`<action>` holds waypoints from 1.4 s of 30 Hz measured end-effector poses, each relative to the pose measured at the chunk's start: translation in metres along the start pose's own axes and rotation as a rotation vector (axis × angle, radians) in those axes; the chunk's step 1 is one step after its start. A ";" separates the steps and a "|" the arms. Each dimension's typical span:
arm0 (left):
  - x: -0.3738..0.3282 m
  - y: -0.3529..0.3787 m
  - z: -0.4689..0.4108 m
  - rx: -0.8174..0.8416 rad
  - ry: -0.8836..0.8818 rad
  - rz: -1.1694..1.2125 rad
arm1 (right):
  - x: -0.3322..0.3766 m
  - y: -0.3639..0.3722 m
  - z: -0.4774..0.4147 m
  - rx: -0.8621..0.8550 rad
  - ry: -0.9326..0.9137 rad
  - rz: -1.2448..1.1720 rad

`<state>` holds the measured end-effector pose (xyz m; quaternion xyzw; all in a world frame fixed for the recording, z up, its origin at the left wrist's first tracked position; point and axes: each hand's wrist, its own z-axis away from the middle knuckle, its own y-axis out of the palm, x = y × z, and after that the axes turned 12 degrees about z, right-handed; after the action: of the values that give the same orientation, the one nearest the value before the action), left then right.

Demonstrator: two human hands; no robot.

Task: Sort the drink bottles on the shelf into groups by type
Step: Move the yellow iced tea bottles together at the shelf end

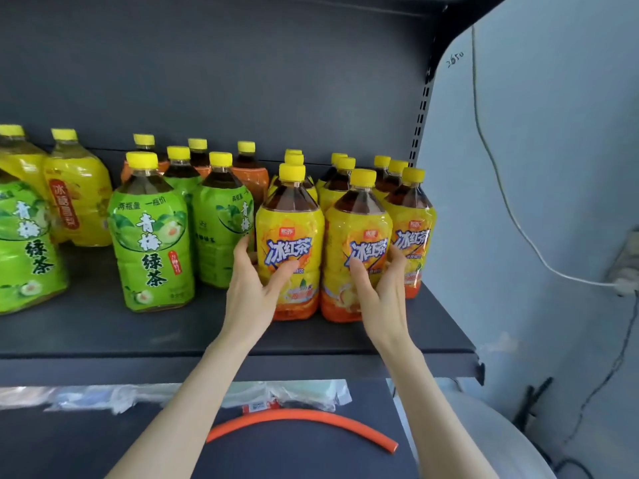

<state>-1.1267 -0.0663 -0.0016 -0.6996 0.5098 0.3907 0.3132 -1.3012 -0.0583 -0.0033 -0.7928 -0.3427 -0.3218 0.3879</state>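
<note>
The shelf [103, 333] carries yellow tea bottles massed at its right end, green tea bottles [152, 236] left of them, pear bottles [77, 198] far left. The step looks like squaring up the yellow group. Left hand [254, 288] wraps one front yellow bottle [290, 243], fingers curled around its label; right hand [380, 292] clasps the next bottle [358, 250] likewise. Both forearms reach up and forward. Next, probably nudge the pair snug against their neighbours.
</note>
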 end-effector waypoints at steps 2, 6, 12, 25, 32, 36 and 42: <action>0.001 0.005 -0.007 -0.007 0.001 -0.028 | -0.001 0.002 -0.007 -0.023 -0.021 0.075; 0.013 0.011 -0.009 0.055 0.041 -0.007 | -0.005 0.007 -0.011 -0.100 -0.084 0.341; 0.024 0.009 -0.011 0.019 0.016 -0.122 | -0.007 0.008 -0.016 -0.136 -0.041 0.398; 0.019 0.013 -0.023 -0.023 -0.011 -0.258 | -0.006 0.014 -0.019 -0.172 -0.077 0.548; 0.021 0.017 -0.018 -0.059 -0.003 -0.274 | -0.008 0.015 -0.019 -0.178 -0.079 0.547; 0.023 0.016 -0.016 -0.050 -0.013 -0.247 | -0.008 0.015 -0.018 -0.160 -0.077 0.568; 0.024 0.016 -0.016 -0.062 0.018 -0.313 | -0.008 0.015 -0.021 -0.143 -0.055 0.595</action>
<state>-1.1345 -0.0952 -0.0150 -0.7834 0.3850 0.3463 0.3438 -1.2988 -0.0854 -0.0056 -0.8920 -0.0822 -0.1958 0.3990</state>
